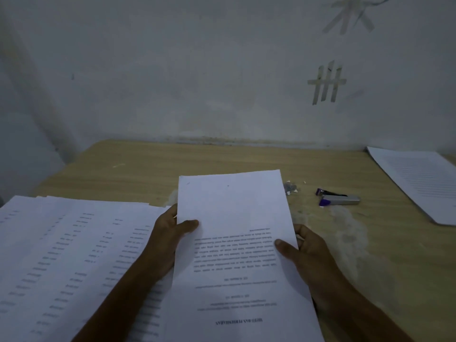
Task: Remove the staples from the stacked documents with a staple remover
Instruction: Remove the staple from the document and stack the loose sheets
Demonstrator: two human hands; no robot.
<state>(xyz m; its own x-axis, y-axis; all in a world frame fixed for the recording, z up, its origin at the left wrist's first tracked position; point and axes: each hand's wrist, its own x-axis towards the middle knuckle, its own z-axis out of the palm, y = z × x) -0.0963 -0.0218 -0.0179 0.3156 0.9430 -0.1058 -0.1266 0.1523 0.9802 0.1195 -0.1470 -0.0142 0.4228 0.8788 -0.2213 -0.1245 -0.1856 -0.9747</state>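
Note:
I hold a white printed document [237, 218] upside down over the wooden table [138, 166], tilted up toward me. My left hand [170, 233] grips its left edge with the thumb on top. Its right edge is gripped by my right hand [303, 250], thumb on the page. A small staple mark shows near the sheet's far left corner. A silver and purple staple remover [338, 198] lies on the table to the right of the document, apart from both hands.
A wide stack of printed papers [61, 255] covers the near left of the table. Another stack of papers [424, 183] lies at the far right edge. Small pulled staples and paper bits [291, 187] sit beyond the held sheet. A grey wall stands behind the table.

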